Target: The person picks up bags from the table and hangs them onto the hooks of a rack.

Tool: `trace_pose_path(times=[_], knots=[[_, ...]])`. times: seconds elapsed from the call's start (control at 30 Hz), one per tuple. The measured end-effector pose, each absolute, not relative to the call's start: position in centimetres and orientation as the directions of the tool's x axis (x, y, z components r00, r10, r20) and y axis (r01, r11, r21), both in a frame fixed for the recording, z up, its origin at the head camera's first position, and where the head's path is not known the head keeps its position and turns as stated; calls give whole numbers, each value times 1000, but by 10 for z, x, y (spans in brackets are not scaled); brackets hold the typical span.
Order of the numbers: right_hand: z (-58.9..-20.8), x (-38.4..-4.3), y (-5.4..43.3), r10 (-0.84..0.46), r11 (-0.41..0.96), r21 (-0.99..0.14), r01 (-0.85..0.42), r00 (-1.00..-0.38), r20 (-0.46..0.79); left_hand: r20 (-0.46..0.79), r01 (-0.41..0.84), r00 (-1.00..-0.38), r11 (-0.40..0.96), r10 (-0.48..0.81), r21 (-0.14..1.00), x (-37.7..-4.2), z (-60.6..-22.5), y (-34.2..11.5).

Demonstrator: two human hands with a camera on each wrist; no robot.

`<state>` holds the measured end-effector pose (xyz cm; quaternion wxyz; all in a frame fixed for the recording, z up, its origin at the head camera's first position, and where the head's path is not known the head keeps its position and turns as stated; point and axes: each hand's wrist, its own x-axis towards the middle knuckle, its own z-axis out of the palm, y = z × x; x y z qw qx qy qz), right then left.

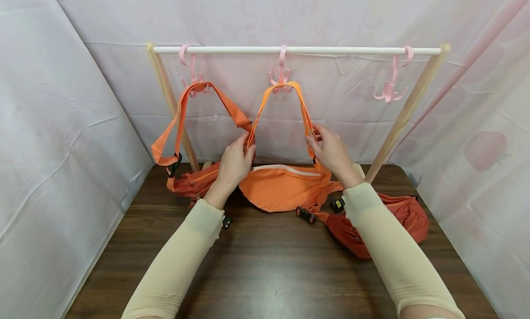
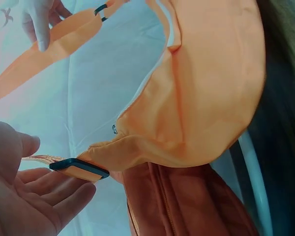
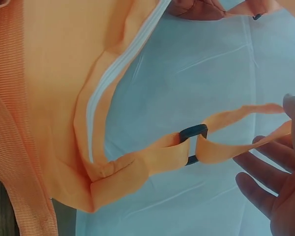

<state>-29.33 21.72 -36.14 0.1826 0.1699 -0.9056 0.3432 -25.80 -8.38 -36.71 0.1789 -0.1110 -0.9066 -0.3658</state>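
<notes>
A bright orange waist bag point(image 1: 281, 190) has its strap point(image 1: 293, 85) looped over the middle pink hook point(image 1: 282, 75), and its body hangs low at the tabletop. My left hand point(image 1: 236, 160) is at the strap's left side. Its fingers point(image 2: 64, 196) lie extended under the dark buckle point(image 2: 78, 168), with the thumb raised above the webbing. On the other side, my right hand point(image 1: 331, 151) pinches the strap between thumb and fingers, just past the black slider point(image 3: 192, 132). The bag's white zipper point(image 3: 108, 78) runs along its upper edge.
A white rail point(image 1: 232, 49) on wooden posts carries pink hooks; the right hook point(image 1: 388, 91) bears no bag. A darker orange bag point(image 1: 196, 181) hangs from the left hook point(image 1: 193, 82). Another red-orange bag point(image 1: 407, 215) lies on the brown table point(image 1: 265, 273) beneath my right forearm.
</notes>
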Motion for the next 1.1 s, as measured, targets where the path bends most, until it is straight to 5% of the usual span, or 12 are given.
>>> trace_pose_path(times=[1.1], knots=[[-382, -242, 243, -204, 786, -472, -399, -888, 411, 594, 481, -800, 681, 84, 552, -217, -378, -87]])
